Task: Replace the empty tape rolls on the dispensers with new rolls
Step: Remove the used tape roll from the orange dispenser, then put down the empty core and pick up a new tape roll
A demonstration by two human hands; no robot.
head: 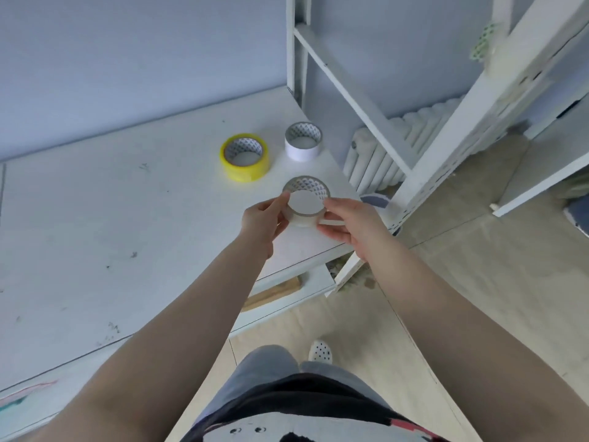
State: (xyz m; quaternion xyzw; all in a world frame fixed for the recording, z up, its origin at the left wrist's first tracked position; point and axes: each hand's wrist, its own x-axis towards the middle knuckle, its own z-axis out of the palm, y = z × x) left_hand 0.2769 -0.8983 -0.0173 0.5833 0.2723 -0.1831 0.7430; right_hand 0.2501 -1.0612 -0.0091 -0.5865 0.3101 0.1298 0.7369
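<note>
A clear tape roll (306,189) with a patterned core sits near the right corner of the white desk (111,218). My left hand (263,223) grips its left side. My right hand (350,224) holds its right side, pinching a short strip of tape that runs off the roll. Farther back on the desk stand a yellow tape roll (244,157) and a white tape roll (302,141), both upright on their flat sides and apart from each other. No dispenser is in view.
A white metal frame (350,90) rises just beyond the desk's right edge, with a white radiator (398,145) behind it. A wooden piece (274,291) lies on a lower shelf under the desk. Tiled floor lies to the right.
</note>
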